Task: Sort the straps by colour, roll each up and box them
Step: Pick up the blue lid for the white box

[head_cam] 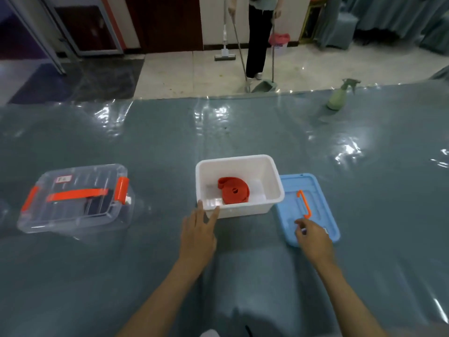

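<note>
A single head-worn wide-angle view looks forward and down across the plastic-covered table (243, 132), close above the person's forearms, reaching the tiled floor (184, 74) beyond.

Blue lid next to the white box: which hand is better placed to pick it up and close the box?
Right. The right hand already hovers over the blue lid, near its orange handle. The left hand touches the white box at its near left corner and could steady it.

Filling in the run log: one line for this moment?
red strap rolled in white box | left hand touching box | right hand over blue lid
</note>
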Demonstrator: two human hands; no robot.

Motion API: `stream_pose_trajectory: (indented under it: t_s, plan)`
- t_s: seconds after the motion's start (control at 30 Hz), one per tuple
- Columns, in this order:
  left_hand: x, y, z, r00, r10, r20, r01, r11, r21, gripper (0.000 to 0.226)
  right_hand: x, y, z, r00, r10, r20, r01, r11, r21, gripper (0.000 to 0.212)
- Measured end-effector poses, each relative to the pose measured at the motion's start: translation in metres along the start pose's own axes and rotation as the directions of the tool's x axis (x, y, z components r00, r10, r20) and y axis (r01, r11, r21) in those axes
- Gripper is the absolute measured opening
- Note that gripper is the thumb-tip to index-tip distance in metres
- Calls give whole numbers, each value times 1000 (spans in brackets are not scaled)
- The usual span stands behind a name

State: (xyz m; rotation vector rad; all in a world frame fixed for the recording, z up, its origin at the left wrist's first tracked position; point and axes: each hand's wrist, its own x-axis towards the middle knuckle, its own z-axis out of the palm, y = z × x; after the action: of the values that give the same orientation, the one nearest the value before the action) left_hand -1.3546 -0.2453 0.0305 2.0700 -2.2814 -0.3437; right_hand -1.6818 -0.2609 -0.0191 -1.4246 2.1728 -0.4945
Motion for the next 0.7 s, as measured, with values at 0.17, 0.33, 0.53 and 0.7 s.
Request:
stream_pose_trajectory:
  t_s: [0.17, 0.33, 0.53, 0.7]
  plan:
    - [1, 2, 12, 998, -57, -19, 57, 998, -4, 98, 52, 27, -2, 991, 137, -10, -136, 987, 91, 45]
    - [6, 3, 23, 992, -116, 54, 122, 985, -125, 98, 78, 36, 5, 979, 203, 6, -203, 978, 46, 25]
    - [5, 7, 30, 985, -172, 33, 175, 956, -236, 93, 91, 44, 4, 938, 287, -193, -236, 939, 249, 22]
    - [5, 10, 28, 981, -172, -90, 144, 955, -259, 69, 121, 23, -26, 916, 243, -320, -84, 895, 437, 24]
